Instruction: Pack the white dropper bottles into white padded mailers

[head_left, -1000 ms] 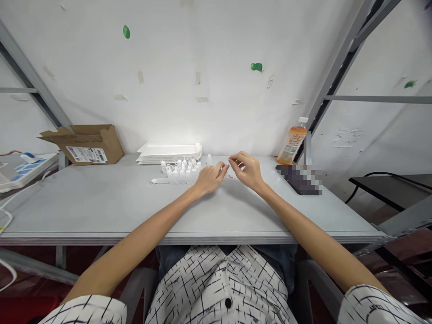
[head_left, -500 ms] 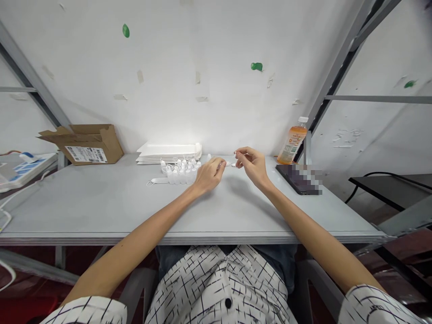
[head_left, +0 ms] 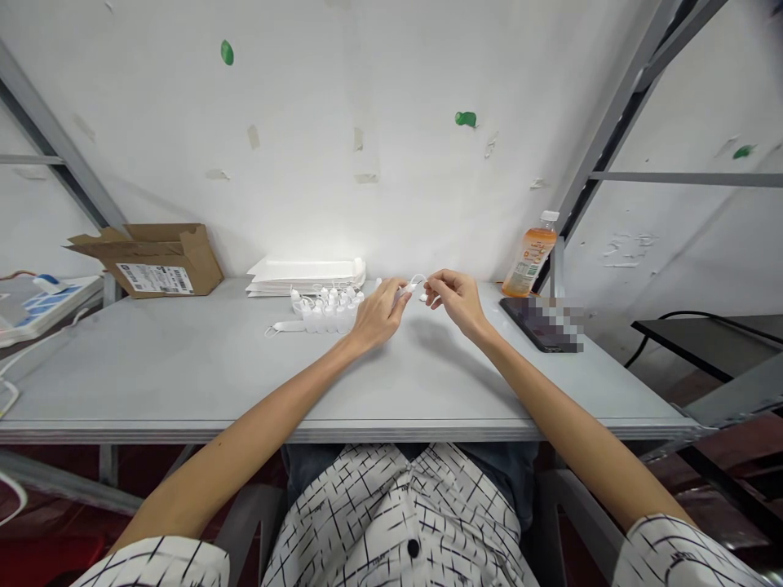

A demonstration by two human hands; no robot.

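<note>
My left hand (head_left: 380,312) is closed around a small white bottle-shaped piece (head_left: 409,289), mostly hidden by the fingers. A thin white string loop (head_left: 418,278) arches from its tip toward my right hand (head_left: 453,295), whose thumb and fingertips are pinched on the string. Below the loop, a small white bit (head_left: 423,298) shows between the hands; I cannot tell whether it is attached. Left of my left hand stands a cluster of similar white bottle-shaped pieces (head_left: 330,316) with string loops. One more such piece (head_left: 289,326) lies on its side in front of them.
White flat trays or sheets (head_left: 306,275) are stacked against the wall. An open cardboard box (head_left: 160,261) sits at the back left of the grey table (head_left: 183,367). At the right are an orange drink bottle (head_left: 531,257) and a dark phone (head_left: 532,324).
The string between my hands now arches up in a visible loop. My right hand has shifted slightly, and its fingers have closed nearer the left fingertips.
</note>
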